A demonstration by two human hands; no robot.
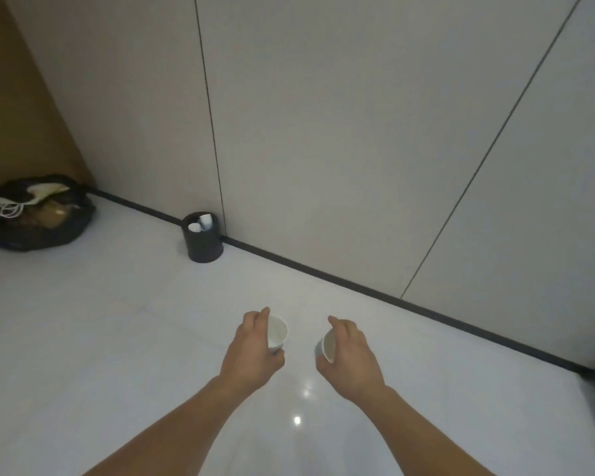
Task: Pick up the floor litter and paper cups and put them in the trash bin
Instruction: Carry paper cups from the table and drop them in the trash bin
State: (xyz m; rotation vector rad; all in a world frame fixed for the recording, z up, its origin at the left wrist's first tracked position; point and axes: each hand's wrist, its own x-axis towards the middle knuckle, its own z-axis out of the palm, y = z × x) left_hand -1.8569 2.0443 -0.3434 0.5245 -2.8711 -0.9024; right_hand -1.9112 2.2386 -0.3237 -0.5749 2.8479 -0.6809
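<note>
My left grip (251,352) curls round one paper cup (277,333), my right grip (349,355) round a second cup (325,347), both well apart from the trash bin (203,249); two more cups (205,220) sit inside it.

You have bare floor (117,321) open between the trash bin (202,243) and your hands: left hand (251,352) gripping the left cup (277,333), right hand (350,359) gripping the right cup (327,345); the bin's mouth stands open upward, white cups (200,224) lying inside; the wall (323,132) rises just behind it; a full black bag (38,218) sits well apart to its left.
</note>
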